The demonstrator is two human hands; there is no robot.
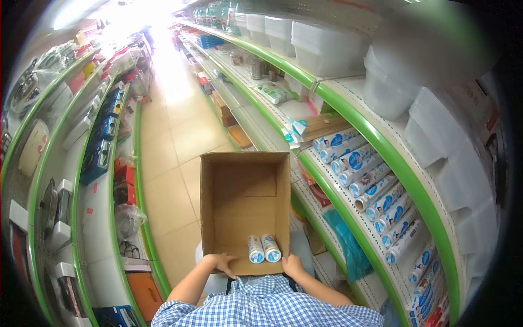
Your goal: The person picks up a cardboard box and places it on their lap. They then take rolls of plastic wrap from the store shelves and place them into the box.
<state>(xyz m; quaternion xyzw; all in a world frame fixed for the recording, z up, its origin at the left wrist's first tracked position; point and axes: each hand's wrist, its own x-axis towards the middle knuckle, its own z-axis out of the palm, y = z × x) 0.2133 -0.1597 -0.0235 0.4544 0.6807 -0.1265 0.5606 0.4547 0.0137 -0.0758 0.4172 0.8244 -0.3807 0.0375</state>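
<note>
An open cardboard box (245, 210) is held against the front of my body, its inside facing up. Two white rolls with blue labels (271, 248) lie side by side in its near right part. My left hand (222, 264) grips the near left corner, with fingers over the rim. At the near right corner my right hand (293, 265) is closed on the rim, its fingertips partly hidden. Similar white and blue rolls (376, 191) lie in a row on the shelf to my right.
Green-edged shelves (376, 128) run along the right, with translucent plastic tubs (327, 49) on the upper one. Shelves with boxed goods (98, 155) line the left. Between them runs a tiled aisle floor (169, 163) toward bright light.
</note>
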